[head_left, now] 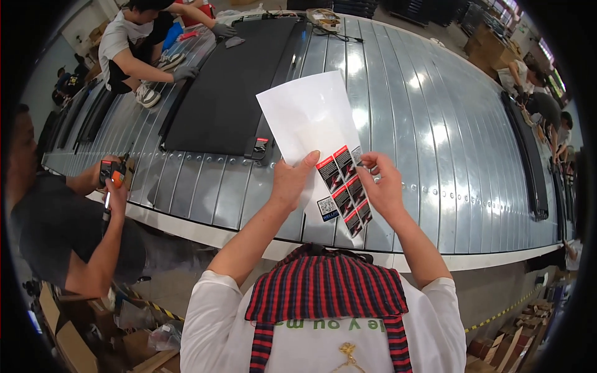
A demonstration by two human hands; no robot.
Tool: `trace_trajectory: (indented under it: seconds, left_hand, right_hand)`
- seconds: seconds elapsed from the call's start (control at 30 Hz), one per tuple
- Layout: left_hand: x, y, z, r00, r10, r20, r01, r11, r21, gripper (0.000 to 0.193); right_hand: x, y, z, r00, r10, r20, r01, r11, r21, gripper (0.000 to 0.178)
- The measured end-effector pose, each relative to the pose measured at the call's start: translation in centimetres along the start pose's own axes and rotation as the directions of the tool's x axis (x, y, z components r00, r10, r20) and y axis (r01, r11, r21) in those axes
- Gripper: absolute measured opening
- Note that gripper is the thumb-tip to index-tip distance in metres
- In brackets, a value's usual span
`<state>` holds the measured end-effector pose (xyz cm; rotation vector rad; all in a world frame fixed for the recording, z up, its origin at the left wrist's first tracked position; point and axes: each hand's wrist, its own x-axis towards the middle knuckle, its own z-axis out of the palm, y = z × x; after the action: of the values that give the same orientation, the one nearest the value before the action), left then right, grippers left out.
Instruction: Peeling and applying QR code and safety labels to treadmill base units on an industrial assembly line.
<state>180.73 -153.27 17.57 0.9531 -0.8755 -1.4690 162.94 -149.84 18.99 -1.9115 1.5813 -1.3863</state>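
Note:
A white sticker sheet (297, 105) is tilted up in front of me, above the metal slatted tabletop. My left hand (292, 181) grips its left side, thumb on top. Rows of red and black printed labels (344, 180) cover its lower right part, and a label with a square code (327, 206) shows at the lower edge. With thumb and fingers pinched together, my right hand (382, 181) is at the sheet's right edge, beside another small coded label (357, 155). Whether that label has come loose from the backing, I cannot tell.
A long black panel (224, 87) lies on the slatted table (410, 124), with a label at its near corner. One person crouches on the table in gloves (185, 73). At left, another holds an orange and black tool (115, 174). Another black panel (525, 155) lies at right.

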Motion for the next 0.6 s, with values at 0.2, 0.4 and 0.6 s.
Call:
trace_trajectory:
  seconds: [0.2,0.4,0.6]
  left_hand:
    - [-1.5,-0.2,1.6,1.0,-0.001,0.024,0.0,0.999,0.038,0.04]
    - [-2.2,0.4,1.5,1.0,-0.009,0.008,0.008,0.988,0.152,0.031]
    - [-2.6,0.2,1.3,0.998,0.061,-0.021,-0.051,0.946,0.32,0.025]
  right_hand:
    - [-0.1,-2.2,2.1,0.978,0.03,0.206,-0.089,0.955,0.282,0.012]
    - [-0.5,-1.8,2.7,0.974,-0.011,0.226,-0.06,0.951,0.303,0.012]
    - [-0.4,-1.9,2.7,0.95,0.05,0.308,-0.128,0.962,0.24,0.012]
